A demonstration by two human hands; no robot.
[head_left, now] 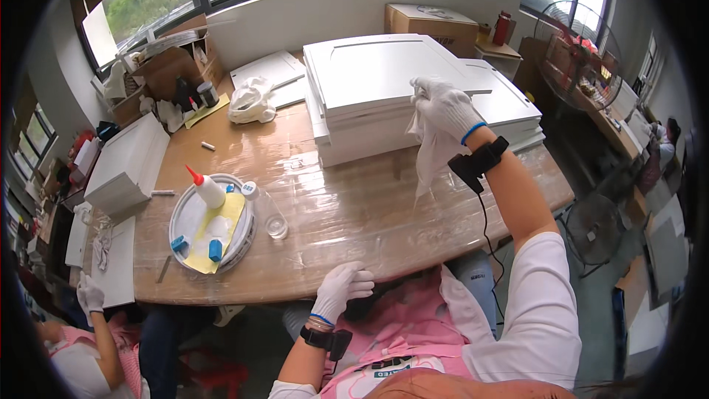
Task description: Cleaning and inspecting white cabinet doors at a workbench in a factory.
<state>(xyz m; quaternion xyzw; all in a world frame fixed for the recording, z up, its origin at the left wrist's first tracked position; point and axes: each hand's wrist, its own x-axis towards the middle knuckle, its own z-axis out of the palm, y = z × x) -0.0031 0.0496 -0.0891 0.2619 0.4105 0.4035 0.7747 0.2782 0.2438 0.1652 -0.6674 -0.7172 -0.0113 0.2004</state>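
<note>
My right hand (447,109), in a white knit glove, grips a white cloth (434,157) that hangs down at the front right corner of a stack of white panels (384,74). A lower stack of white panels (495,92) adjoins it on the right. At the table's front edge, my left hand (343,292), gloved too, has its fingers stretched out with nothing in them. Left of centre lies a round white lid or tray (179,216) bearing a white bottle with a red nozzle (210,191), a yellow sheet and small blue pieces. Beside it stands a clear bottle (267,214).
Clear film covers the brown table (332,229). A crumpled white cloth (252,100) lies near flat white panels at the back. More white panels (131,162) are stacked at the left. Fans (580,55) stand to the right. Another person's gloved hand (90,294) shows at lower left.
</note>
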